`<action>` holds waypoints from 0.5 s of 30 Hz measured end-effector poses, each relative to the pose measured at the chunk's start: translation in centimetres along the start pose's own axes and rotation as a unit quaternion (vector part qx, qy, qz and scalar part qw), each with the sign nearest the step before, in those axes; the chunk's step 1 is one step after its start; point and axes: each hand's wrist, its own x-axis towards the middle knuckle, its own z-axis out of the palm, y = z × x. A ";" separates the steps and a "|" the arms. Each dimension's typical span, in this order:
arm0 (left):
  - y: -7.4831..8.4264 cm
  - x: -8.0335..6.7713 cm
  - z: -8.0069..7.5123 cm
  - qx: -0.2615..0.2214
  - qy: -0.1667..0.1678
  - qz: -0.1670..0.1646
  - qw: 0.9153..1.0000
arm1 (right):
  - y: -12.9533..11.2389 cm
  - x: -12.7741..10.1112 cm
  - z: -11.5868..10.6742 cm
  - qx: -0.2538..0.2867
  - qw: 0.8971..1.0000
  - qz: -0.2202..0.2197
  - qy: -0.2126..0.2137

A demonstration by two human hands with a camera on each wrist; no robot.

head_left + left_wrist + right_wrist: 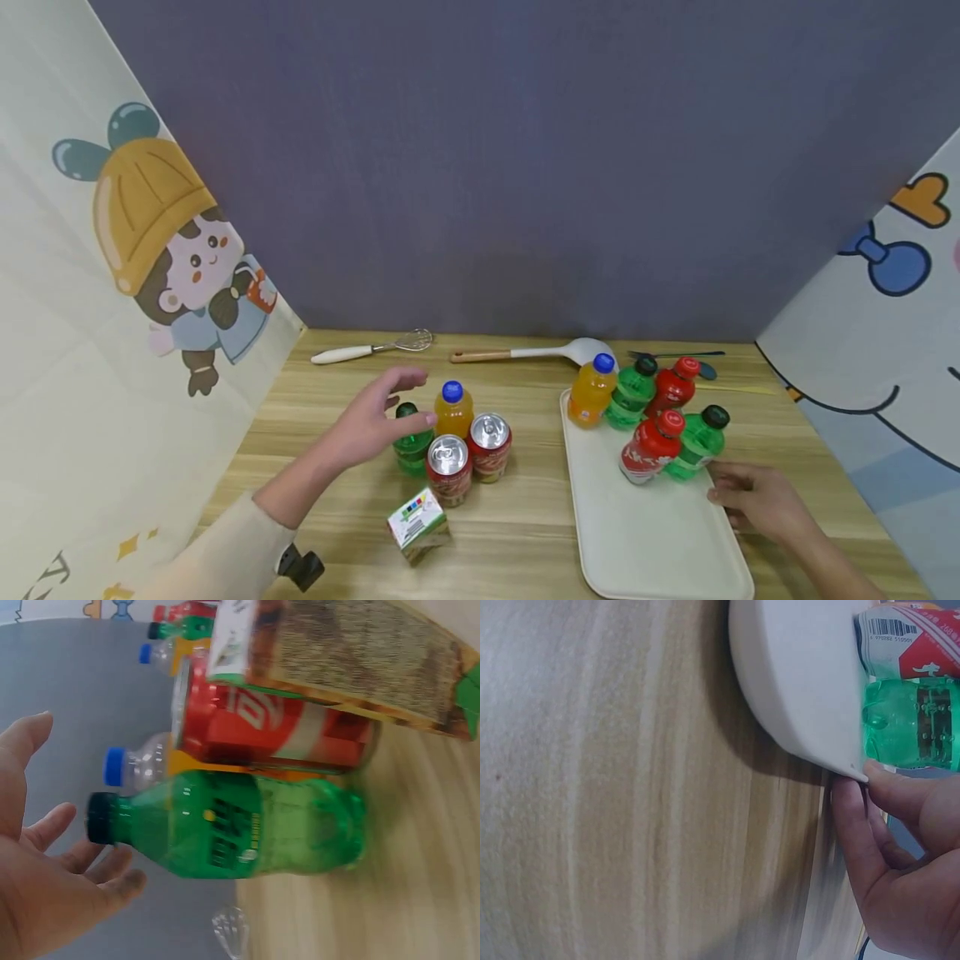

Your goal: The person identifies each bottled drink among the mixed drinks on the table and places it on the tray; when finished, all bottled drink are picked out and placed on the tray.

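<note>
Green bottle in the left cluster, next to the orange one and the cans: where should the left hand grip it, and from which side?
Grip the green bottle round its neck and shoulder, coming from above and its left. It stands upright, with the orange bottle and a red can tight on its right, so only that side is free. The left hand hovers open there.

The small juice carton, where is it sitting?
In the head view, the juice carton lies on the wooden table, left of the white tray, just before two red cans.
</note>
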 end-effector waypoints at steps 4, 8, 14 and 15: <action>-1.3 -0.2 0.4 -0.004 -0.006 -0.020 1.000 | 0.0 0.1 0.0 0.000 1.000 0.000 0.000; -2.3 -0.4 0.7 -0.008 -0.007 -0.034 0.999 | 0.0 0.1 0.1 -0.001 1.000 0.003 -0.001; -3.1 -0.5 0.9 -0.020 -0.008 -0.047 0.999 | 0.1 0.2 0.0 0.005 1.000 0.004 -0.006; -3.2 -0.6 0.9 -0.024 -0.009 -0.052 0.998 | 0.1 0.2 0.0 0.005 1.000 0.003 -0.006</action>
